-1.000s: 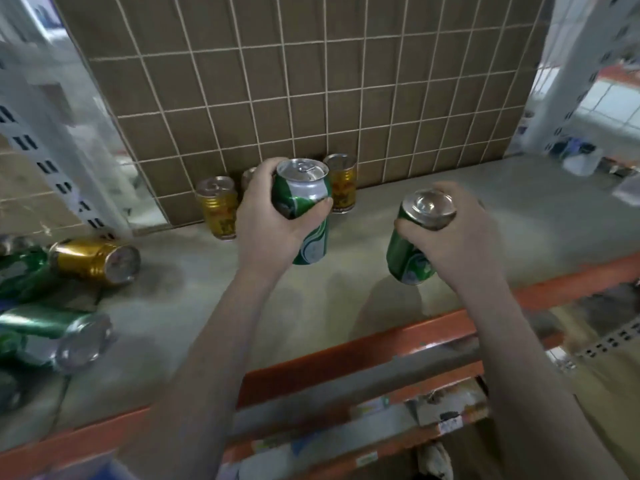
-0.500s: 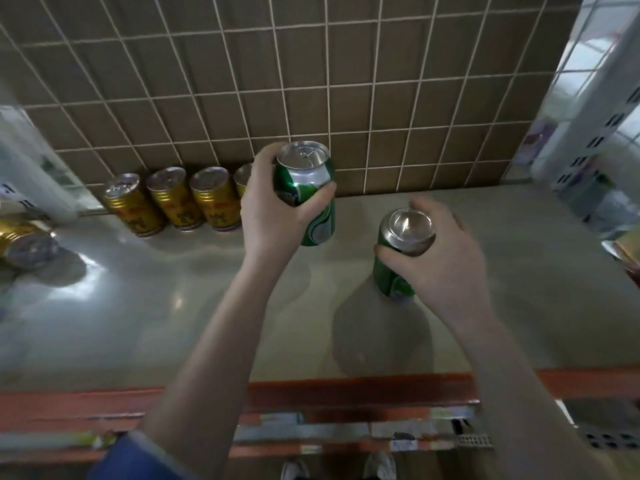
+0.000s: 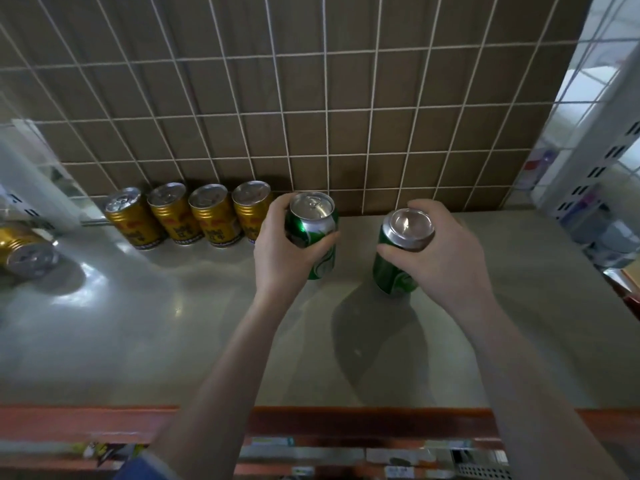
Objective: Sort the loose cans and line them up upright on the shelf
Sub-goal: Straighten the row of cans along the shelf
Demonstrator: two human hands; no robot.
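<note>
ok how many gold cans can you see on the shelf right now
5. Four stand upright in a row against the tiled wall: first, second, third, fourth, beside the left hand. One lies on its side at the far left. More may lie out of frame.

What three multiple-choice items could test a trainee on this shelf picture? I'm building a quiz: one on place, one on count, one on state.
1. Where is the row of gold cans?
A. against the tiled wall
B. at the orange front edge
C. on the floor

2. How many gold cans stand upright?
A. two
B. four
C. six

3. What is the left hand doing?
A. resting flat
B. gripping a green can
C. pointing

Answers: 1 A, the gold cans stand along the tiled wall. 2 B, four stand; a fifth gold can lies on its side. 3 B, the left hand wraps a green can.
</note>
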